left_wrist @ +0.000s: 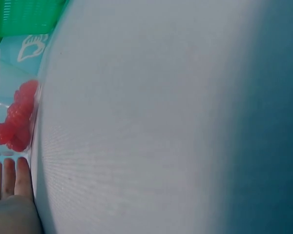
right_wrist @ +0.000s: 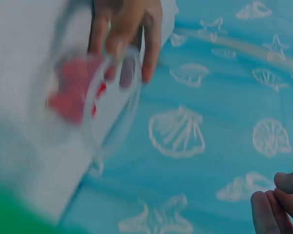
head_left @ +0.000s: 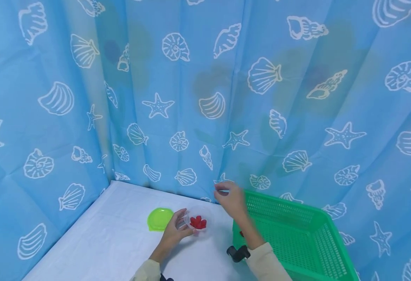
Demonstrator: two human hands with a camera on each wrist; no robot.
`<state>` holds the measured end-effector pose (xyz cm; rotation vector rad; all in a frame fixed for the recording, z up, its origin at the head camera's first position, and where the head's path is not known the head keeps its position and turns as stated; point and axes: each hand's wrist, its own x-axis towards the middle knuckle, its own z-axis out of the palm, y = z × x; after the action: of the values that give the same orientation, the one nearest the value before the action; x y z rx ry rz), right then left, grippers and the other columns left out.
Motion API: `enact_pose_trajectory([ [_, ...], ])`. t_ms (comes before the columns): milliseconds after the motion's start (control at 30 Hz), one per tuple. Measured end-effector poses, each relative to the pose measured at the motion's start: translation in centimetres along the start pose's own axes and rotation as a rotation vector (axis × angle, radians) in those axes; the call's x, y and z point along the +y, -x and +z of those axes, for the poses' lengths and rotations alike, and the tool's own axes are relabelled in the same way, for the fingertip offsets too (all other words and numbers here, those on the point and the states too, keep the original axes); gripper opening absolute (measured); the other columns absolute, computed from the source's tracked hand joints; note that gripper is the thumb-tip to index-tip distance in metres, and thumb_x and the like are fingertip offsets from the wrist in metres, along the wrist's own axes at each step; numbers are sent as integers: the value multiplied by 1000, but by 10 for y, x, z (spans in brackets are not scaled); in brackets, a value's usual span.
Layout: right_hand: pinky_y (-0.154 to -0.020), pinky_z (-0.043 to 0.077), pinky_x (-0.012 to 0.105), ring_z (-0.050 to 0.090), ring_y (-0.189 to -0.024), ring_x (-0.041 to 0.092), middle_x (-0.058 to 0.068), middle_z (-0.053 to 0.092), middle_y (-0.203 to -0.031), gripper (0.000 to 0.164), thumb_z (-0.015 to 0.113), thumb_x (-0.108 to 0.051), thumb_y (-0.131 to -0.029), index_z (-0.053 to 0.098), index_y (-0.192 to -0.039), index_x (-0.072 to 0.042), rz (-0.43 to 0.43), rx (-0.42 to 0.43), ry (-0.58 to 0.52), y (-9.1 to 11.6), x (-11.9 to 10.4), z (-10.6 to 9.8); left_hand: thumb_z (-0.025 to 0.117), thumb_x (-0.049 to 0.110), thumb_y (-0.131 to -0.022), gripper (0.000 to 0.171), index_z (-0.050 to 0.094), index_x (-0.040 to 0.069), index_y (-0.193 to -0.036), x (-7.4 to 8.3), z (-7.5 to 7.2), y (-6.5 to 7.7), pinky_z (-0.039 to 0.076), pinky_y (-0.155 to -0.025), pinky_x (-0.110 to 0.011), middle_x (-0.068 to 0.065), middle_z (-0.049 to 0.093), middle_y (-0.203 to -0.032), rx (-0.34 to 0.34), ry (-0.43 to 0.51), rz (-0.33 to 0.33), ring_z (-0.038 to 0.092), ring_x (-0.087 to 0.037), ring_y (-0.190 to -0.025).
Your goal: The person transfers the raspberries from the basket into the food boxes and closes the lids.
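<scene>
My left hand (head_left: 174, 233) grips a clear plastic container (head_left: 207, 212) from its left side, thumb in front and fingers behind. Red raspberries (head_left: 198, 222) lie in the container; through its wall the raspberries (left_wrist: 20, 114) show heaped in the left wrist view. Three straight fingers (left_wrist: 22, 178) of that hand reach to the container's base there. My right hand (head_left: 231, 201) hovers right of the container, near the green basket's back left corner. Its fingers (right_wrist: 261, 209) are loosely bent with the thumb close to them, and nothing shows between them.
A green plastic basket (head_left: 326, 230) with mesh sides stands at the right; a small red piece (head_left: 241, 233) shows by its left wall, beside the right forearm. A lime-green lid (head_left: 159, 219) lies left of the container on the white table (head_left: 96, 234). A shell-patterned blue curtain (head_left: 191, 117) hangs behind.
</scene>
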<state>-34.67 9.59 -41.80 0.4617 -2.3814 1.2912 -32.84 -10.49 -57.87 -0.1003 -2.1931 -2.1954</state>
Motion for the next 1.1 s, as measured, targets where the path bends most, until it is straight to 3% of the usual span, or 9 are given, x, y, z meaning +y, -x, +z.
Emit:
enact_pose_trajectory([
  [100, -76, 59, 35, 69, -90, 26, 11, 71, -98, 15, 73, -4, -85, 74, -100, -2, -17, 15, -31, -8, 5, -22, 84, 17, -76, 90, 32, 12, -149, -3, 3, -5, 40, -105, -48, -12, 36, -151, 13, -37, 5, 34, -38, -138],
  [367, -75, 59, 35, 69, -90, 25, 13, 72, -96, 16, 73, -4, -84, 74, -100, -2, -27, 12, 37, -9, 33, -57, 90, 29, -68, 107, 26, 12, -152, -1, 10, -10, 38, -106, -53, -11, 37, -150, 0, -195, 40, 35, -37, -137],
  [633, -77, 58, 42, 69, -91, 27, 11, 73, -97, 19, 74, -8, -85, 75, -103, -5, 59, -52, 126, -7, 59, -77, 90, 30, -66, 106, 29, 15, -151, -1, 10, -15, 45, -100, -54, -6, 43, -146, -39, -299, 81, 39, -33, -135],
  [900, -74, 57, 43, 67, -90, 31, 14, 72, -97, 18, 71, -7, -88, 73, -103, 3, 129, -106, 144, -7, 90, -91, 91, 31, -63, 100, 36, 21, -147, 10, 6, -17, 45, -102, -49, -2, 42, -146, -39, -411, 145, 39, -27, -135],
  [1100, -71, 57, 43, 67, -86, 30, 14, 72, -95, 16, 70, -8, -88, 74, -99, 2, 165, -149, 198, -5, 106, -96, 90, 31, -65, 97, 39, 17, -147, 12, 2, -20, 45, -102, -48, -3, 45, -144, -62, -449, 160, 44, -27, -132],
])
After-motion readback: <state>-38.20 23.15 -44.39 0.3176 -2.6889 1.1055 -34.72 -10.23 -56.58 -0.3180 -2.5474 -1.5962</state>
